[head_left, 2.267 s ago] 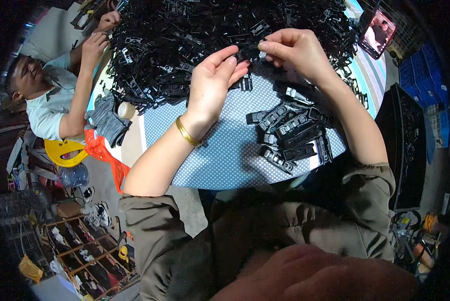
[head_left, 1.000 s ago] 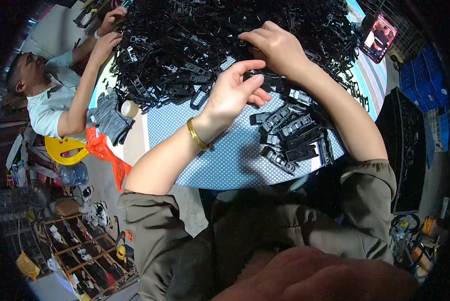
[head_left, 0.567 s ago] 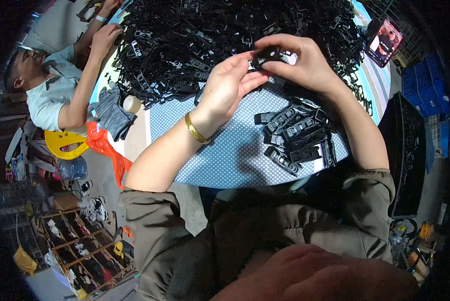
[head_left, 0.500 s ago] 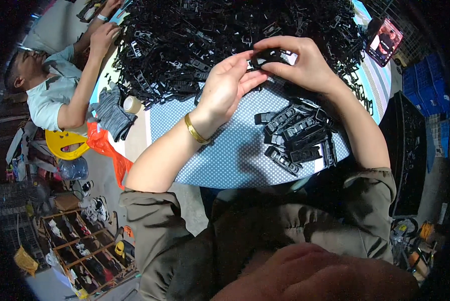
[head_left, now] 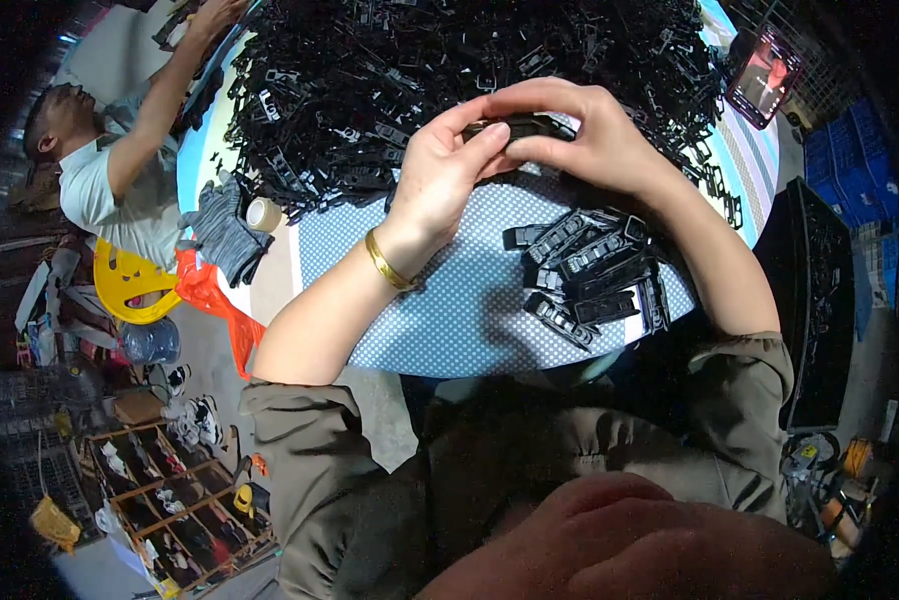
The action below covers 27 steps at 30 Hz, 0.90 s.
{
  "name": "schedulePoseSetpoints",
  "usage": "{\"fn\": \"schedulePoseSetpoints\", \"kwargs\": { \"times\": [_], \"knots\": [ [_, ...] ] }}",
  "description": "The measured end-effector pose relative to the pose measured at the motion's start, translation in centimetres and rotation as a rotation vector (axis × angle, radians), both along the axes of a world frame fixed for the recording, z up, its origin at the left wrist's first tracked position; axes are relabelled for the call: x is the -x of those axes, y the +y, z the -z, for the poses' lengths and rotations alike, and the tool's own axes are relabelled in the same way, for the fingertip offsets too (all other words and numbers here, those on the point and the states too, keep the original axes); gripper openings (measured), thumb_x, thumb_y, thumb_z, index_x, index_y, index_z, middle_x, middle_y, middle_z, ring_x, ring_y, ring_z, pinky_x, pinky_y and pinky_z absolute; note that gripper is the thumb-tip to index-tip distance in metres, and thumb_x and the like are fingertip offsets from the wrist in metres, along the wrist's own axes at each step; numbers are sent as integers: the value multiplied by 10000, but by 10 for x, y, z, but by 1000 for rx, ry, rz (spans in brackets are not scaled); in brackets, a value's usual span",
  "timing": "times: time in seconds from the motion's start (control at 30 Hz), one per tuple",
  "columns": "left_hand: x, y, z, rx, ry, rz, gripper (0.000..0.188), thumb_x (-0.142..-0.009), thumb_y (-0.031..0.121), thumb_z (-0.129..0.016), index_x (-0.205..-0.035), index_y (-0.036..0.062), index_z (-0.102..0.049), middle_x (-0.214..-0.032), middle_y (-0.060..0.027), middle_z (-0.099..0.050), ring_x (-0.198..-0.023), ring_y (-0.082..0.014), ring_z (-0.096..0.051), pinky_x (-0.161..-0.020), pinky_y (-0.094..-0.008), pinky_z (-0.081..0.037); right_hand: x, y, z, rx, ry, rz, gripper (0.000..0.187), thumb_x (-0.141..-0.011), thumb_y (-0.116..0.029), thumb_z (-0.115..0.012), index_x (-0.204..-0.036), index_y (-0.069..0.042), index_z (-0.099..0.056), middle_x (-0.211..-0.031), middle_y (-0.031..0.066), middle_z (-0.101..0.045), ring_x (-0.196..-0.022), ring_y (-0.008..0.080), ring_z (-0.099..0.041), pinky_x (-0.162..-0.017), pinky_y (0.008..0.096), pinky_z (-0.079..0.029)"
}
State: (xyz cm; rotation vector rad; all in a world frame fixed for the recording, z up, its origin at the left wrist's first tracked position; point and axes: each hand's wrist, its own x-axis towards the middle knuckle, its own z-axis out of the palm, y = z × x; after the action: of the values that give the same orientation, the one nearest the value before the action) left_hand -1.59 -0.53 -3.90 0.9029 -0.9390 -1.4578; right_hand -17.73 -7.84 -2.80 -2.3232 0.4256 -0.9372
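Observation:
Both my hands meet over the near edge of a big heap of black plastic parts (head_left: 369,70). Between them is a long, narrow black plastic part (head_left: 529,128), mostly covered by fingers. My left hand (head_left: 441,165) pinches its left end with thumb and fingers. My right hand (head_left: 604,140) curls over the other end, thumb below and fingers above. Below my right hand, a smaller pile of black clip-like parts (head_left: 589,265) lies on the dotted blue-grey table cover (head_left: 419,325).
A grey glove (head_left: 224,230) and a tape roll (head_left: 263,214) lie on the table's left side. A phone (head_left: 766,80) stands at the far right. Another person (head_left: 119,170) works at the left. Blue crates (head_left: 849,165) stand right; an orange bag (head_left: 209,290) hangs left.
My hands have drawn closer together, the fingers closing further around the black plastic part. At the left, the other person's arm has reached farther up and away.

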Motion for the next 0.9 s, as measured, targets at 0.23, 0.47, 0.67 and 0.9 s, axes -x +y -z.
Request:
{"fn": "schedulePoseSetpoints", "kwargs": {
  "times": [0.23, 0.47, 0.67, 0.9],
  "knots": [
    [-1, -3, -8, 199, -144, -61, 462, -821, 26, -546, -1240, -36, -363, -907, -80, -595, -762, -95, -568, -708, -207, -480, 8, -4, -11, -587, 64, -42, 319, -765, -222, -653, -1015, -28, -614, -853, 53, -643, -778, 92, -571, -692, 230, -456],
    [0, 11, -20, 459, -364, 26, 385, -834, 68, -528, -1196, -11, -425, -1008, -79, -581, -877, -146, -572, -779, -264, -471, 16, -25, -17, -713, -187, 36, 341, -847, -339, -519, -937, -33, -640, -811, 60, -639, -764, 79, -578, -681, 207, -465],
    [26, 29, -6, 1000, -982, 294, 306, -753, 74, -595, -1057, 52, -568, -1091, -131, -563, -1062, -288, -508, -887, -358, -423, 7, -32, 14, 309, 113, 248, 248, -735, -167, -650, -956, -60, -621, -904, 86, -609, -781, 196, -593, -684, 291, -482],
    [24, 26, -9, 919, -900, 323, 337, -720, 110, -649, -1045, 50, -584, -1070, -111, -579, -1056, -283, -513, -906, -376, -410, -7, -25, 22, 501, 365, 389, 303, -702, -145, -646, -987, -59, -590, -950, 105, -545, -893, 273, -546, -762, 343, -461]
  ]
}}
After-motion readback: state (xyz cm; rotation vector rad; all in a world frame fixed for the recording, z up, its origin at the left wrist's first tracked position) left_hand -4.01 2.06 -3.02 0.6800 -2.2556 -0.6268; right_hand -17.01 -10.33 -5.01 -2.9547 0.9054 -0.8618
